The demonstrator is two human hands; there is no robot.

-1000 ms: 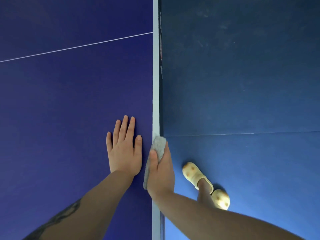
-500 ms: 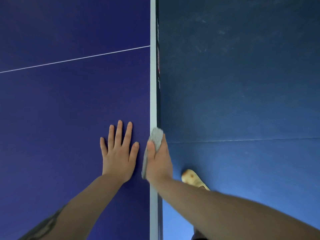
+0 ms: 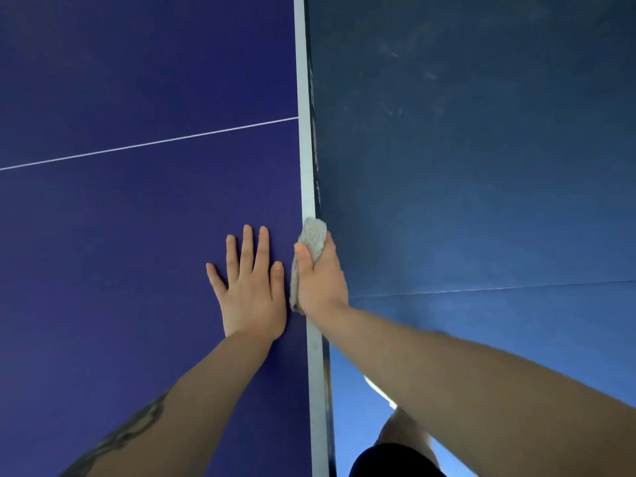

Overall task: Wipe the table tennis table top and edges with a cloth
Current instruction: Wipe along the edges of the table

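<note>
The dark blue table tennis table top [image 3: 120, 253] fills the left half of the view, with a thin white centre line [image 3: 148, 144] across it. Its white side edge [image 3: 308, 160] runs from top to bottom. My left hand [image 3: 249, 287] lies flat on the top, fingers apart, close to the edge. My right hand [image 3: 321, 280] grips a grey cloth [image 3: 311, 237] and presses it against the table's side edge, thumb on top of the white stripe. The cloth sticks out beyond my fingertips and hangs along the edge under my palm.
Blue floor [image 3: 481, 166] lies to the right of the table, with a seam line [image 3: 499, 289] across it. My leg [image 3: 395, 432] and a sliver of a yellow shoe [image 3: 380, 392] show below my right forearm.
Both hands have slid forward along the table edge, the cloth still pressed to it. The centre line sits lower in view, and my forearm now hides most of the yellow shoes.
</note>
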